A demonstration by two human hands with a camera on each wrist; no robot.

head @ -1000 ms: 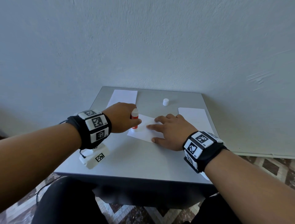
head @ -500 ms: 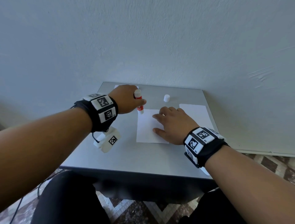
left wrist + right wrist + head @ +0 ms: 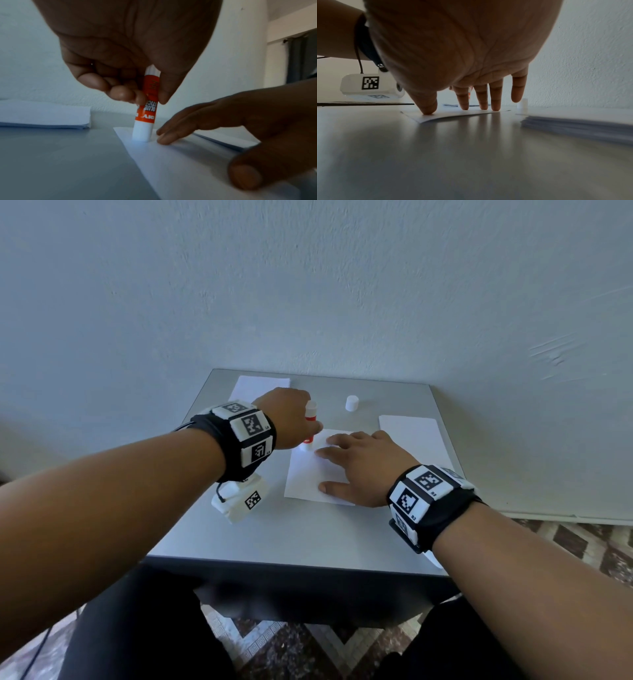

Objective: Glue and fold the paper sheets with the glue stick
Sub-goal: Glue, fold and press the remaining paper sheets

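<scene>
My left hand [image 3: 289, 419] has its fingers [image 3: 120, 93] clamped round the glue stick [image 3: 145, 115], upright, with its tip down on the far left corner of the sheet [image 3: 311, 477] lying mid-surface. My right hand [image 3: 363, 467] lies flat on that sheet, fingers [image 3: 481, 100] spread and straight, pinning it. I judge gluing has only just begun: the sheet lies unfolded, and I can't tell how much glue is on it. A stack of sheets [image 3: 411, 436] waits at the right edge of the surface [image 3: 308, 535], and a pile that looks folded [image 3: 44, 115] sits at the far left corner. The cap [image 3: 352, 403] stands near the far edge, so recapping also remains.
</scene>
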